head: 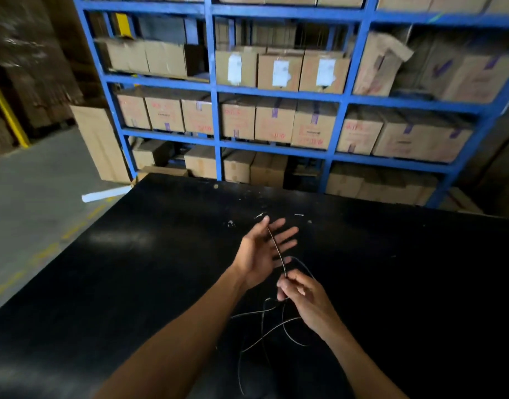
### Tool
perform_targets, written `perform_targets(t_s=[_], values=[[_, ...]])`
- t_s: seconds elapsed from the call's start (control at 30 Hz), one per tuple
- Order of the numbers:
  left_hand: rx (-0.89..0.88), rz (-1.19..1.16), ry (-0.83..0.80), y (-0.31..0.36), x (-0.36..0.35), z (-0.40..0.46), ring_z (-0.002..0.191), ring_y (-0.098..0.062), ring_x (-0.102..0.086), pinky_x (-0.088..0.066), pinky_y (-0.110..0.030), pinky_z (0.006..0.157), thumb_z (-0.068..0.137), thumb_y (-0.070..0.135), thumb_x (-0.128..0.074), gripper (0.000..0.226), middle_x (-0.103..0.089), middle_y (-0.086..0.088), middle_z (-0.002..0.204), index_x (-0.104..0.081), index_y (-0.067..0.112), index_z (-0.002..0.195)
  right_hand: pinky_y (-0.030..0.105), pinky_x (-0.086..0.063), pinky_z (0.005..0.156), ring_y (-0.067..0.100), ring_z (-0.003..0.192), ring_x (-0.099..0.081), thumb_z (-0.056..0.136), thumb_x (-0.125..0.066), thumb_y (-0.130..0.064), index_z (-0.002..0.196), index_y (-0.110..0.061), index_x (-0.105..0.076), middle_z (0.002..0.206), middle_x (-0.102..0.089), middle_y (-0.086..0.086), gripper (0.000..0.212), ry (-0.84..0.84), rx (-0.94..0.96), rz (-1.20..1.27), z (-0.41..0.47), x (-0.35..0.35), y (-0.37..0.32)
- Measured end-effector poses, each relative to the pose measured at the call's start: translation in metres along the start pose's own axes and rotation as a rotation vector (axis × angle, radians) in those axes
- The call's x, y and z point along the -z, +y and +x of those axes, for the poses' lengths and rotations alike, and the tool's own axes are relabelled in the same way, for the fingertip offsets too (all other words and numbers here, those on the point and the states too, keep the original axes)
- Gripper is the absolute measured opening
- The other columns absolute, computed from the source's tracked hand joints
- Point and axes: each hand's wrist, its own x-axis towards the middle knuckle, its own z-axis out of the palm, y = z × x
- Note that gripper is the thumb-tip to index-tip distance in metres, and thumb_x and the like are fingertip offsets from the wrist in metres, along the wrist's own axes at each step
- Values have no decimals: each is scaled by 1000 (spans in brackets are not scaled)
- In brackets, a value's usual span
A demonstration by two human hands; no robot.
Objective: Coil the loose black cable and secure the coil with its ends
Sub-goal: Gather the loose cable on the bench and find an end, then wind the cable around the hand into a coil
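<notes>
The black table (138,254) is bare on its wide left part and on its right part, so a hand can pass there freely. In the middle, the left hand (262,251) and the right hand (305,298) stand close together above the table. Loose loops of the black cable (265,338) lie under and before them and can catch fingers. Behind the far table edge, the blue shelf rack (216,90) with cardboard boxes (276,119) closes the way forward.

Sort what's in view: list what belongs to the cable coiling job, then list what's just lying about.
Job: black cable, left hand, right hand, black table.

Lying about: blue shelves, cardboard boxes, white strip on the floor, small scraps on the table.
</notes>
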Motion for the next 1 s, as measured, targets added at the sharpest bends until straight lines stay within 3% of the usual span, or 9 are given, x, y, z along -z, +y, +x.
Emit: perform_targets(t_s=[0.13, 0.33, 0.4, 0.53, 0.67, 0.8, 0.93, 1.0], values=[[-87, -100, -192, 4, -38, -9, 143, -34, -40, -19, -61, 119, 98, 45, -44, 53, -45, -13, 154, -39, 36, 150, 34, -46, 92, 10, 73, -60, 90, -59, -32, 80, -13, -66, 68, -61, -1, 22, -25, 8, 9, -33, 22, 2], [-48, 39, -265, -7, -87, -15, 146, -34, -34, -10, -63, 120, 103, 31, -35, 51, -38, -17, 158, -33, 26, 155, 35, -43, 81, 13, 70, -55, 89, -57, -36, 78, -14, -66, 65, -54, 1, 26, -5, 66, 5, -70, 44, 5], [-16, 111, -275, -12, -97, -16, 146, -34, -35, -11, -62, 121, 105, 33, -32, 50, -39, -18, 157, -34, 22, 154, 32, -44, 78, 14, 70, -56, 87, -58, -41, 77, -13, -65, 63, -54, 0, 30, 19, 80, 21, -78, 52, 4], [37, 118, -247, -19, -110, -21, 143, -37, -38, -15, -62, 120, 106, 44, -28, 57, -42, -23, 154, -34, 15, 154, 32, -47, 77, 15, 69, -55, 86, -59, -30, 77, -7, -64, 63, -56, -2, 26, 19, 82, 85, -90, 65, 10], [98, 137, -228, -23, -115, -28, 142, -39, -40, -20, -61, 120, 103, 60, -13, 76, -44, -25, 151, -37, 7, 151, 28, -49, 80, 13, 70, -56, 82, -58, -45, 79, -11, -67, 65, -55, 1, 36, -18, 94, 69, -99, 68, 15], [88, 51, -316, -13, -118, -34, 145, -41, -34, -13, -62, 120, 97, 68, -8, 88, -36, -29, 155, -36, 4, 152, 29, -45, 82, 12, 65, -53, 84, -54, -53, 70, -13, -64, 61, -54, 1, 44, -36, 49, 41, -101, 69, 23], [6, -39, -369, 26, -116, -38, 149, -41, -25, -2, -68, 118, 97, 69, -7, 84, -29, -26, 159, -31, 13, 155, 29, -49, 79, 13, 58, -51, 81, -51, -69, 63, -16, -62, 53, -48, 0, 57, -48, -54, 53, -104, 68, 46], [-27, -29, -377, 50, -119, -43, 149, -42, -22, -4, -74, 114, 99, 66, -11, 77, -29, -25, 160, -29, 17, 156, 32, -51, 78, 14, 52, -47, 77, -53, -73, 60, -15, -61, 48, -44, 0, 61, -10, -112, 89, -102, 66, 58]])
